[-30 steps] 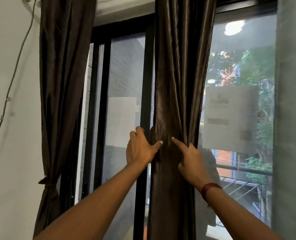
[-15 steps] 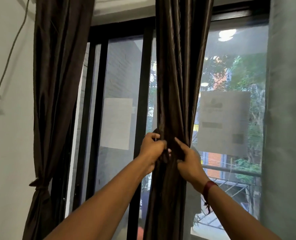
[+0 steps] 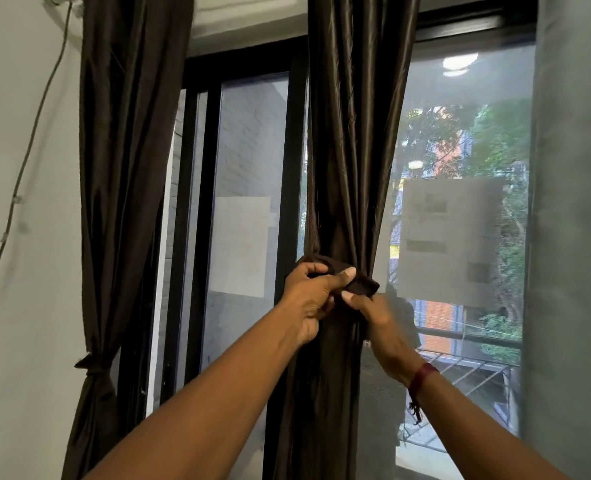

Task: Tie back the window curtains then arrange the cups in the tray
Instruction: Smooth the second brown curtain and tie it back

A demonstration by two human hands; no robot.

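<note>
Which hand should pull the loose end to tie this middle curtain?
Probably the right hand: it pinches the loose end of the tie band, while the left hand holds the band against the gathered curtain.

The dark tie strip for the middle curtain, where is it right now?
In the head view, the tie strip lies across the gathered middle curtain near frame centre, pinched by the left hand and right hand.
</note>
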